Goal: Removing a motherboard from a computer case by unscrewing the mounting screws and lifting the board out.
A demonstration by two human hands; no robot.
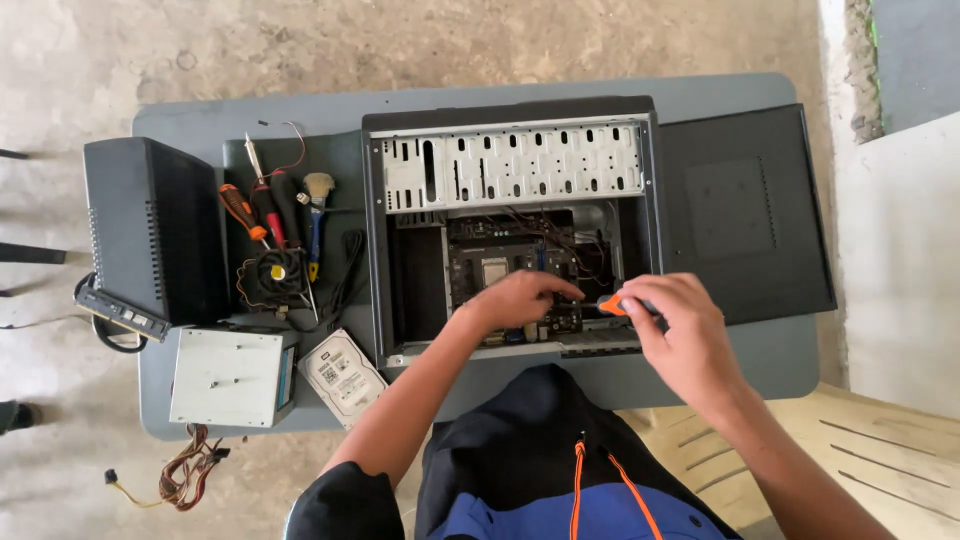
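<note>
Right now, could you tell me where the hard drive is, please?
The hard drive lies on the table's near left part, between the silver power supply and the open case, just below the cooler fan.

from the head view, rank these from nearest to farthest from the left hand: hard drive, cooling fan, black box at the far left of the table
Measured from the left hand, which is inside the open computer case:
1. Hard drive, lying flat at the table's front edge, left of the case.
2. Cooling fan, farther left, just below the screwdrivers.
3. Black box, at the table's far left end.
</note>
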